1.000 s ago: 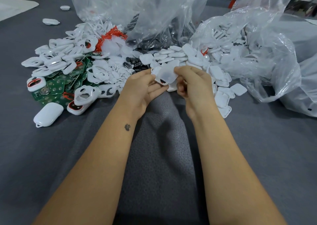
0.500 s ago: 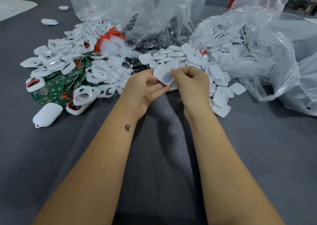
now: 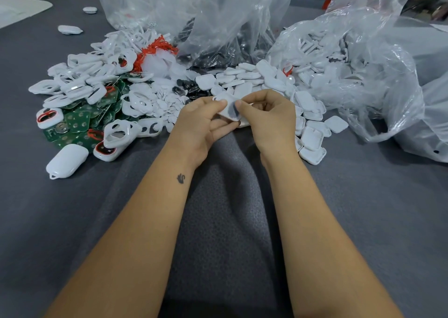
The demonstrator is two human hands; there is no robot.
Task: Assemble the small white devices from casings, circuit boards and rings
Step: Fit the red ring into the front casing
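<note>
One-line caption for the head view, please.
Both hands pinch a white casing before piles of casings, green circuit boards and rings.

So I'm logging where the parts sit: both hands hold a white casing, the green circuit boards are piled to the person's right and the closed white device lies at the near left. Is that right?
Not quite. The head view shows the green circuit boards piled to the person's left, beside the closed white device. The rest holds: the left hand and right hand both hold a white casing.
</note>
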